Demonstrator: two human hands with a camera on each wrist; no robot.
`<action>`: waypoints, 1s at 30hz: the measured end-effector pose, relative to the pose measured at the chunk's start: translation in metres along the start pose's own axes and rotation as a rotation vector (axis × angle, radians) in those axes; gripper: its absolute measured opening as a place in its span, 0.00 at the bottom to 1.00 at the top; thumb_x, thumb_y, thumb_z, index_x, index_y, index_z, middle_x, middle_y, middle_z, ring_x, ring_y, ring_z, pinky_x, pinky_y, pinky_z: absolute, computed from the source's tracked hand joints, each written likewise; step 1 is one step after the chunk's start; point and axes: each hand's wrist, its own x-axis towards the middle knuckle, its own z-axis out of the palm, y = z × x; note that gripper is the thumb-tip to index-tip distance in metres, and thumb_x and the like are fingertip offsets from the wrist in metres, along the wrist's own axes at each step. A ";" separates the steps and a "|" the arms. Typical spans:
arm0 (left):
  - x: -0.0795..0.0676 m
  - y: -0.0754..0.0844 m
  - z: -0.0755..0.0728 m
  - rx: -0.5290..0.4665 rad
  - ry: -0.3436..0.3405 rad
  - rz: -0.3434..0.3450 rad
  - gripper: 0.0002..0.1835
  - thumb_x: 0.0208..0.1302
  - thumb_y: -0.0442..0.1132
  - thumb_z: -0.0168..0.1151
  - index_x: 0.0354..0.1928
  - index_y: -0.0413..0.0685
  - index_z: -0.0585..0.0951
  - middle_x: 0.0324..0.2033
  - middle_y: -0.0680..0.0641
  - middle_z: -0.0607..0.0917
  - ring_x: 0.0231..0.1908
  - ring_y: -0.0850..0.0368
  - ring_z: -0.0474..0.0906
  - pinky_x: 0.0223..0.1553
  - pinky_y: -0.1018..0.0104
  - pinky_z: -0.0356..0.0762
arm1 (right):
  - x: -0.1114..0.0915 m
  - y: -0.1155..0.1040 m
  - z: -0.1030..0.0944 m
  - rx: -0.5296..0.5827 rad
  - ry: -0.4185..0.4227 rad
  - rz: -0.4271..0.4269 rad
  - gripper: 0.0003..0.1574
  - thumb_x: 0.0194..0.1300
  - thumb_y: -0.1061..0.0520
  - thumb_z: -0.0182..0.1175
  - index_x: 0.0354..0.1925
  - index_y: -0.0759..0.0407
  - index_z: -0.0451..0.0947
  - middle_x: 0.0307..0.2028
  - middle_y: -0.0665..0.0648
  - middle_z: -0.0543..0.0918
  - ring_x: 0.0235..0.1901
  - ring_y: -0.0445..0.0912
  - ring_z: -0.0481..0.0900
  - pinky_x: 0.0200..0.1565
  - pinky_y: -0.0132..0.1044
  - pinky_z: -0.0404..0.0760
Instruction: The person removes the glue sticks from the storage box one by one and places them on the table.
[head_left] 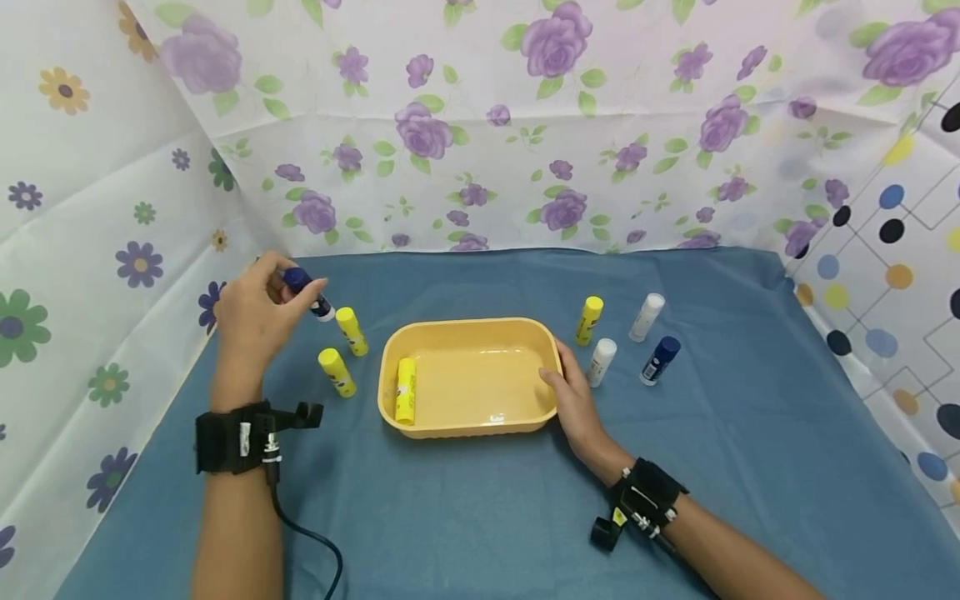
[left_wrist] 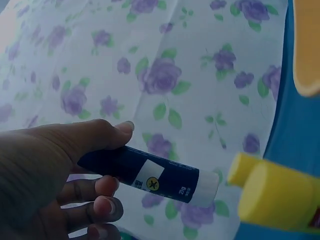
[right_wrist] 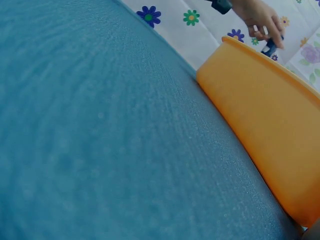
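Observation:
My left hand [head_left: 258, 312] pinches a dark blue glue stick [left_wrist: 145, 172] between thumb and fingers, its white end pointing away from the palm. In the head view it is above the cloth at the left, near two yellow glue sticks [head_left: 351, 331]. With the thumb over the rim, my right hand [head_left: 576, 400] grips the right end of a yellow-orange plastic tray [head_left: 480, 432]. One yellow glue stick [head_left: 406, 392] lies inside the tray at its left end. The right wrist view shows the tray's outer wall [right_wrist: 260, 120], with the left hand beyond it.
To the right of the tray are a yellow glue stick [head_left: 589, 321], two white ones [head_left: 647, 317] and a dark blue one [head_left: 660, 361]. A blue cloth [head_left: 450, 517] covers the table. Flower-patterned sheets [head_left: 420, 183] hang behind and at the left; a dotted one [head_left: 892, 275] hangs at the right.

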 end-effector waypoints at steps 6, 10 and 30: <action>0.003 -0.022 0.004 0.061 -0.029 -0.047 0.21 0.59 0.51 0.69 0.41 0.39 0.80 0.23 0.42 0.77 0.23 0.48 0.72 0.26 0.56 0.63 | 0.002 -0.001 0.000 -0.004 -0.010 -0.012 0.36 0.76 0.58 0.47 0.77 0.54 0.52 0.75 0.55 0.56 0.73 0.48 0.56 0.67 0.45 0.61; 0.005 -0.031 0.020 0.074 -0.097 -0.077 0.22 0.60 0.53 0.67 0.43 0.40 0.79 0.23 0.42 0.76 0.24 0.48 0.70 0.27 0.56 0.62 | 0.001 -0.002 -0.007 -0.033 0.032 -0.010 0.36 0.75 0.58 0.48 0.77 0.54 0.53 0.75 0.54 0.57 0.72 0.48 0.57 0.67 0.43 0.61; -0.017 -0.071 0.036 0.217 -0.293 -0.184 0.22 0.62 0.51 0.66 0.47 0.40 0.77 0.28 0.40 0.79 0.26 0.45 0.74 0.26 0.53 0.68 | -0.002 -0.002 0.001 -0.028 -0.004 0.033 0.36 0.75 0.59 0.45 0.77 0.53 0.51 0.75 0.52 0.57 0.73 0.44 0.56 0.68 0.43 0.60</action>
